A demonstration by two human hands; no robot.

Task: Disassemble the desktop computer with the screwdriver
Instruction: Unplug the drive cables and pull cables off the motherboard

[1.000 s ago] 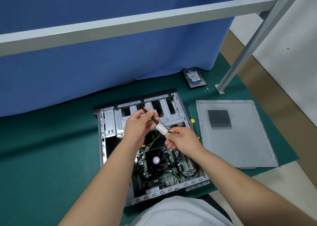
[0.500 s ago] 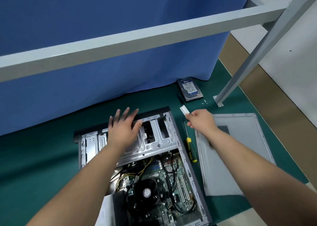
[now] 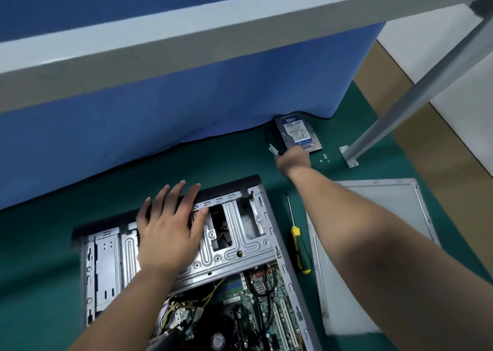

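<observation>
A single wide-angle camera sits on the person's head and looks forward and steeply down over both forearms, which enter from the bottom edge and reach away from the lens. It stands close above the open computer case [image 3: 186,257], whose near end is cut off by the bottom of the picture. The view faces a blue curtain [image 3: 160,116] that fills the far side, with a grey frame bar [image 3: 213,27] crossing near the top, bent by the wide lens. The green mat [image 3: 40,257] spreads to the left edge; floor shows at far right. No second view exists to share any part of the scene.
</observation>
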